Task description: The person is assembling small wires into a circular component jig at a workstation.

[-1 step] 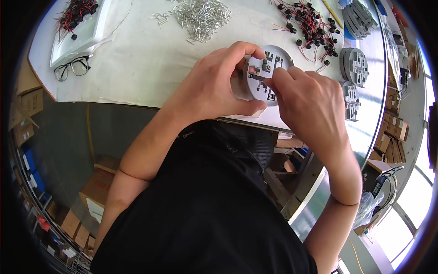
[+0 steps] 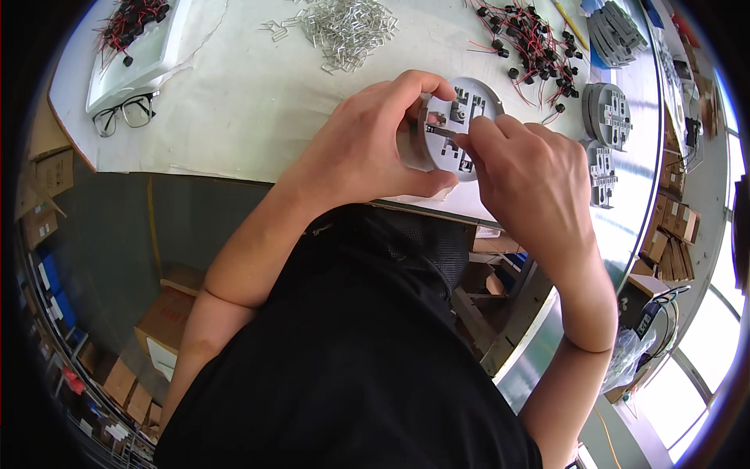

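My left hand (image 2: 363, 144) is wrapped around the left edge of a round grey plastic base (image 2: 486, 100), with the thumb at its near edge and the fingers at its far left. Slots and small raised mounts cover the base's upper face, which is tilted up toward me. My right hand (image 2: 527, 160) is closed over the base's right part. From its pinched thumb and forefinger a thin dark metal piece (image 2: 442, 132) runs left across the base's slots. Whether that piece is a tool or a part, I cannot tell, as the fingers hide its other end.
Bent metal clips (image 2: 344, 31) lie heaped at the back. Black buzzers with red wires (image 2: 535, 47) spread to their right. More grey round bases (image 2: 608, 109) are stacked at the right. A white tray (image 2: 168, 47) and eyeglasses (image 2: 125, 117) sit at the left near the table's edge.
Hardly anything differs. The thin metal piece has shifted very slightly in the base; both hands keep their hold.
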